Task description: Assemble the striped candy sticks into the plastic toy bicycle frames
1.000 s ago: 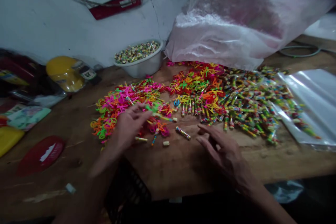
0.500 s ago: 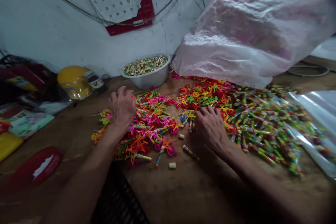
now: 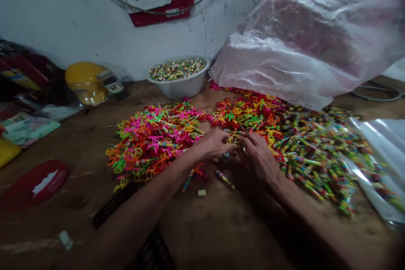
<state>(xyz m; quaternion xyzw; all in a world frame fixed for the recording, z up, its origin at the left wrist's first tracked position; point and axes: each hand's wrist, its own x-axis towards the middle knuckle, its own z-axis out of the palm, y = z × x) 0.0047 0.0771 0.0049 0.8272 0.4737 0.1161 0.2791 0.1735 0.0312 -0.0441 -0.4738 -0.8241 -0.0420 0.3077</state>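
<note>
My left hand (image 3: 214, 143) and my right hand (image 3: 257, 152) meet over the table, fingertips almost touching. Both are closed, with a small yellow plastic piece (image 3: 233, 140) showing between them; what else the fingers hold is blurred. Left of the hands spreads a pile of bright plastic toy pieces (image 3: 152, 135) in pink, orange, yellow and green, with some tubes among them. To the right lies a heap of slim clear tubes with colourful filling (image 3: 316, 156). One loose tube (image 3: 225, 179) and a pale short plug (image 3: 201, 193) lie in front of the hands.
A grey-white basin (image 3: 180, 88) full of short colourful pieces stands by the wall. A big translucent plastic bag (image 3: 284, 59) bulges at the back right. Clear plastic sheeting (image 3: 373, 181) lies right. A red dish (image 3: 34, 185), a yellow helmet (image 3: 85, 80) and a black crate (image 3: 155, 249) are leftward.
My left hand has moved right from the left pile to meet my right hand. My right hand has stayed near its place, its fingers now at the yellow piece. The view has shifted slightly.
</note>
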